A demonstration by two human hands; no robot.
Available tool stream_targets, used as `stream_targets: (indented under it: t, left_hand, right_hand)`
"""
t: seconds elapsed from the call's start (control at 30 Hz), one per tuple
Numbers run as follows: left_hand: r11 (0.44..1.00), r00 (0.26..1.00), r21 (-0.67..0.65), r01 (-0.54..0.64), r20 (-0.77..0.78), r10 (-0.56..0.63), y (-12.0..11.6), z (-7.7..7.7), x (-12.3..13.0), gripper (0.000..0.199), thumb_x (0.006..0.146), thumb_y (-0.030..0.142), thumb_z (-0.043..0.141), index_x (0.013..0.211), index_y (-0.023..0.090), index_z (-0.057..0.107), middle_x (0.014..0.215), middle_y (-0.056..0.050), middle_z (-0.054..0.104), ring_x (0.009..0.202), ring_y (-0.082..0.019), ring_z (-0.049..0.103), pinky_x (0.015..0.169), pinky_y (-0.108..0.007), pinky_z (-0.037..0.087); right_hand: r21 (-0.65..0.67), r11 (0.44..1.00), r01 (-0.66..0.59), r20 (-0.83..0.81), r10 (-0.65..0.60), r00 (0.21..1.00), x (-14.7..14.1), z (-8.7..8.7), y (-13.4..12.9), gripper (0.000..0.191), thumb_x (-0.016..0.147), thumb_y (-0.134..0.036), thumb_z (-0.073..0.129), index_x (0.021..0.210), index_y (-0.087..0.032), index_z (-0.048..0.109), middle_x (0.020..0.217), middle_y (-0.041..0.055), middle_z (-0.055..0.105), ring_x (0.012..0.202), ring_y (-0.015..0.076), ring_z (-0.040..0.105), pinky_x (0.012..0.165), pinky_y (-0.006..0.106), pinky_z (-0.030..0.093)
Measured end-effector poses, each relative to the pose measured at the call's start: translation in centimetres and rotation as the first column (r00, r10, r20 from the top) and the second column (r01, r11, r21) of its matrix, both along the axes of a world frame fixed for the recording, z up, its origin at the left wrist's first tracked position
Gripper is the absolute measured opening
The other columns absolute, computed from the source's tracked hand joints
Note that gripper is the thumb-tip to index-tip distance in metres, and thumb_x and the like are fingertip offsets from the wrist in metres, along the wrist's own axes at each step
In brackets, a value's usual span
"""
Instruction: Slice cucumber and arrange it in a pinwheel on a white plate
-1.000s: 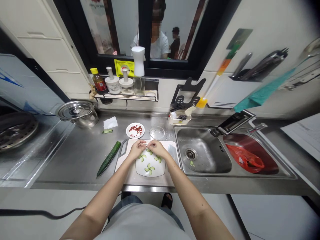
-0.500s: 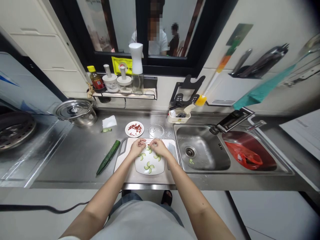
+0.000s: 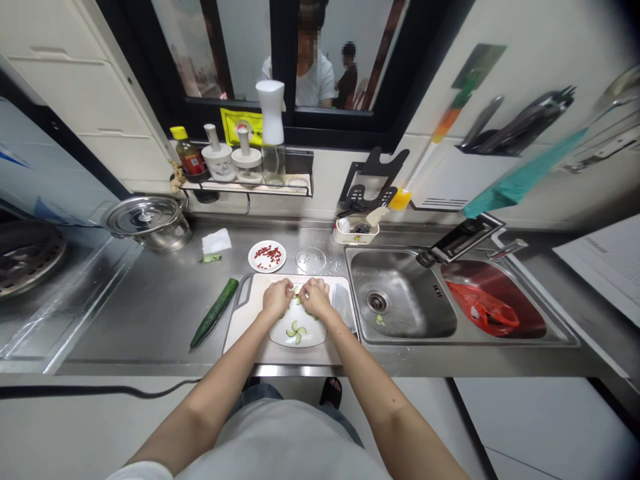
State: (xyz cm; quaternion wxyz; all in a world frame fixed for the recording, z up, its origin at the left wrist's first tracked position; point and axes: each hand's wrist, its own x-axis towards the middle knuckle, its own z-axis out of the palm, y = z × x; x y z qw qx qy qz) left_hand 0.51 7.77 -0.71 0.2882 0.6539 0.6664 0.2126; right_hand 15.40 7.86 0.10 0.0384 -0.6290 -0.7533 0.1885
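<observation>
A white plate (image 3: 280, 339) rests on a cutting board (image 3: 241, 328). On it, thin cucumber slices (image 3: 296, 332) form a pinwheel near the front edge; more slices lie farther back, partly covered by my hands. My left hand (image 3: 278, 297) is at the plate's back left, its fingertips pinched together low over the slices. Close beside it, my right hand (image 3: 316, 298) is also curled into a pinch at the back right. What either pinch holds is too small to make out. Behind the board stands a small white dish (image 3: 267, 257) with chopped red bits.
Left of the board lies a cucumber (image 3: 215, 313). A lidded steel pot (image 3: 150, 223) stands at the back left, near a white tissue (image 3: 217, 241). To the right is a double sink (image 3: 405, 300) with a red plastic bag (image 3: 483, 310). A bottle shelf (image 3: 250, 187) hangs on the wall.
Both hands have turned and curled lower over the back of the plate, covering more of the side slices. The view has shifted slightly.
</observation>
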Motion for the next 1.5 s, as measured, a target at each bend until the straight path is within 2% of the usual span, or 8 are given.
stream_targets:
  t: [0.13,0.4,0.7,1.0,1.23,1.5]
  left_hand:
    - [0.999,0.993,-0.027,0.045,-0.105,-0.048,0.1,0.3,0.6,0.012,0.08,0.022,0.06,0.091,0.023,0.065,0.083,-0.005,0.068,0.087,-0.022,0.06,0.076,-0.029,0.037]
    - [0.996,0.978,-0.038,0.076,-0.191,-0.082,0.2,0.1,1.1,0.013,0.082,0.027,0.061,0.093,0.022,0.066,0.092,-0.008,0.069,0.091,-0.022,0.059,0.079,-0.03,0.037]
    - [0.995,0.974,-0.04,0.092,-0.203,-0.098,0.1,0.0,1.2,0.012,0.084,0.026,0.059,0.093,0.022,0.065,0.095,-0.008,0.069,0.093,-0.023,0.059,0.08,-0.03,0.036]
    - [0.995,0.977,-0.044,0.094,-0.189,-0.1,0.1,0.1,1.3,0.012,0.084,0.026,0.059,0.093,0.021,0.065,0.096,-0.009,0.068,0.095,-0.025,0.058,0.081,-0.032,0.036]
    - [0.997,0.969,-0.048,0.064,-0.235,-0.073,0.2,0.9,0.9,0.017,0.085,0.022,0.053,0.097,0.022,0.065,0.096,-0.007,0.069,0.096,-0.023,0.059,0.08,-0.031,0.037]
    - [0.991,0.954,-0.089,0.095,-0.275,-0.116,0.1,1.3,1.3,0.015,0.086,0.027,0.056,0.098,0.023,0.064,0.1,-0.005,0.069,0.099,-0.021,0.058,0.083,-0.03,0.039]
  right_hand:
    - [0.008,1.0,-0.01,0.034,0.01,0.999,-0.1,-0.2,0.0,0.025,0.091,-0.029,0.048,0.097,-0.016,0.069,0.111,0.0129,0.055,0.105,0.0255,0.038,0.09,0.038,0.025]
    - [0.015,1.0,-0.014,0.056,0.013,0.998,-0.2,-0.4,0.0,0.027,0.091,-0.027,0.046,0.1,-0.016,0.069,0.114,0.0153,0.054,0.106,0.0275,0.038,0.092,0.04,0.024]
    - [0.025,1.0,-0.005,0.068,0.004,0.998,-0.3,-0.2,0.0,0.025,0.09,-0.027,0.047,0.095,-0.015,0.069,0.113,0.0149,0.055,0.104,0.0264,0.039,0.091,0.039,0.026]
    - [0.042,0.999,0.027,0.053,-0.029,0.998,-0.1,-0.2,-0.1,0.021,0.09,-0.028,0.05,0.099,-0.018,0.066,0.113,0.0141,0.054,0.105,0.0269,0.038,0.09,0.038,0.025]
    - [0.033,0.996,0.087,-0.004,-0.087,0.996,0.3,0.1,-0.1,0.017,0.089,-0.029,0.051,0.096,-0.02,0.064,0.11,0.0096,0.054,0.104,0.0245,0.038,0.09,0.035,0.025]
    - [0.046,0.997,0.058,0.013,-0.059,0.998,-0.3,-0.5,-0.1,0.015,0.089,-0.027,0.052,0.094,-0.019,0.064,0.109,0.0105,0.055,0.103,0.0247,0.039,0.087,0.035,0.025]
